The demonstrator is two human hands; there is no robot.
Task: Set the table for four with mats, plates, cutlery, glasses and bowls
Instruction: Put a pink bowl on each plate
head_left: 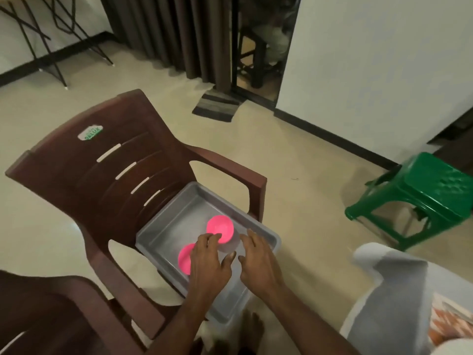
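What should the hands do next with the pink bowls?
Probably curl the fingers round a bowl each and lift. Two pink bowls, the far pink bowl and the near pink bowl, lie in the grey tray on the chair. The left hand is over them; the right hand hovers open beside it.

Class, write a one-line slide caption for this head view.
Both hands reach into a grey tray holding two pink bowls.

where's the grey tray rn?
In the head view, lower centre: the grey tray sits on the seat of the brown plastic chair, holding two pink bowls, with both hands over its near end.
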